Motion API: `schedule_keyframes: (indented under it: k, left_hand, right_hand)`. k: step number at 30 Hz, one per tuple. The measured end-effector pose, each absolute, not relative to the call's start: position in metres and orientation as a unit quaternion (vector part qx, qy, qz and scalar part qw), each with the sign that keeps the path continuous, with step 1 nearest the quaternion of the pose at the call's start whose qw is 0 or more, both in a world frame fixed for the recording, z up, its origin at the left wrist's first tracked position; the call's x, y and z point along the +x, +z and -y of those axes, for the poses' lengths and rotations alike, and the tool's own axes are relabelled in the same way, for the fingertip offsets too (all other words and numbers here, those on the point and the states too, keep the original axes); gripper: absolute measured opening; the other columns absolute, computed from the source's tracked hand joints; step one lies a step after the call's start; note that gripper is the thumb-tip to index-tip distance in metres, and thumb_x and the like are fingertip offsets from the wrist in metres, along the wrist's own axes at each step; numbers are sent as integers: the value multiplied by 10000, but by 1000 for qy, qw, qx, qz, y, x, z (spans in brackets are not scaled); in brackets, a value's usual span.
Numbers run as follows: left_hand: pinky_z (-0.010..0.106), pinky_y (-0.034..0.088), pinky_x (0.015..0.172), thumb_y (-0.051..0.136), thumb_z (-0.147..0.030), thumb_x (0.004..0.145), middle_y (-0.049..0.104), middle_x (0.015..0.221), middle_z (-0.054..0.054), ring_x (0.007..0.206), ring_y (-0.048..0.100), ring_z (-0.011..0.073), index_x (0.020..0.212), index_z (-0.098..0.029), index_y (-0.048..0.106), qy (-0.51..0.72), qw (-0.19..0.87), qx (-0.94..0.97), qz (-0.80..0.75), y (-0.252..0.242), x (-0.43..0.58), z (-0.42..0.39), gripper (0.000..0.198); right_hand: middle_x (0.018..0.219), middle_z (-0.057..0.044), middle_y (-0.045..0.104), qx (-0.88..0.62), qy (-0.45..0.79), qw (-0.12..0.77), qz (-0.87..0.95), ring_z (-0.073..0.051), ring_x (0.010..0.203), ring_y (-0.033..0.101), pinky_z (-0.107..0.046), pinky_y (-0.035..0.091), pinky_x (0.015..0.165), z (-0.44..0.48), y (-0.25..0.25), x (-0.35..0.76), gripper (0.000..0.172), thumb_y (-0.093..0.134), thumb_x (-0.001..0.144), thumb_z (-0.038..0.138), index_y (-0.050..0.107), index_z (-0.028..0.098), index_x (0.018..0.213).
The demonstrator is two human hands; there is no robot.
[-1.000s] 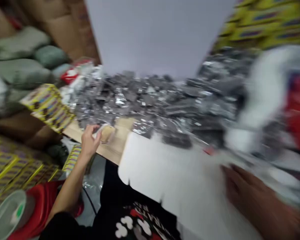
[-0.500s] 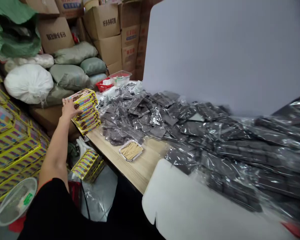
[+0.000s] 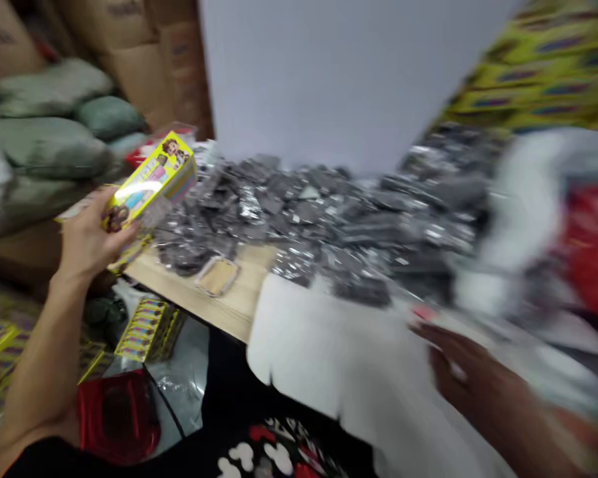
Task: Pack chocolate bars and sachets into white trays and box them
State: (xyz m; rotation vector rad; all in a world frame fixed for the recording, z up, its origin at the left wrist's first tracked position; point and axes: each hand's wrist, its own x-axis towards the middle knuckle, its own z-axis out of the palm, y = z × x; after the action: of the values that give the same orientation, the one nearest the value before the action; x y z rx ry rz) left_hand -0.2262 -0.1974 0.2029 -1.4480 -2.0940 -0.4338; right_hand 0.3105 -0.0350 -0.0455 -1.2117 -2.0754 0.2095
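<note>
My left hand [image 3: 90, 232] is closed around one yellow printed box [image 3: 152, 179], which is tilted and raised above the table's left end. Behind and below it, part of the stack of similar boxes [image 3: 132, 255] shows. Blurred by motion, my right hand [image 3: 461, 368] is over the white cardboard flap [image 3: 323, 332] at the right. A small red thing [image 3: 422, 312] lies by its fingertips; whether they touch it, I cannot tell. Many dark packets in clear plastic [image 3: 299, 212] are heaped across the table, and a small tray of thin wooden sticks [image 3: 218, 276] sits near its front edge.
A tall white panel [image 3: 329, 79] stands behind the heap. Sacks [image 3: 50, 146] and brown cartons [image 3: 129, 60] are piled at the left. Below the table edge are more yellow boxes [image 3: 142, 328] and a red stool-like object [image 3: 119, 415]. Yellow boxes [image 3: 538, 73] are stacked at the back right.
My left hand has gone from resting on the stack of boxes to holding one box off it. The view has swung right, and my right hand has come into sight.
</note>
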Motion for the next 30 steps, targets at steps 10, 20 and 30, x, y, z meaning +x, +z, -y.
schedule_keyframes:
  k: [10, 20, 30]
  left_hand:
    - [472, 575, 750, 547, -491, 1056, 772, 1201, 164, 961, 767, 383, 1562, -283, 521, -111, 86, -866, 480, 47, -33, 85, 547]
    - [662, 587, 984, 629, -465, 1009, 683, 1442, 184, 1232, 689, 450, 1622, -345, 489, -173, 56, -900, 395, 43, 32, 31, 640]
    - [474, 591, 997, 648, -521, 1023, 725, 1253, 136, 1118, 706, 310, 1408, -244, 698, -224, -1, -892, 392, 41, 35, 11, 477]
  right_hand:
    - [1233, -187, 693, -650, 120, 282, 696, -287, 1158, 651, -426, 547, 1024, 59, -31, 335, 427, 446, 951, 52, 706, 132, 1281]
    - [1355, -251, 653, -782, 143, 125, 594, -332, 1020, 702, -401, 538, 842, 54, -44, 434, 348, 551, 976, 155, 672, 116, 1300]
    - [1429, -306, 538, -734, 127, 60, 665, -370, 1083, 661, -463, 545, 888, 20, -44, 437, 545, 537, 931, 117, 574, 79, 1473]
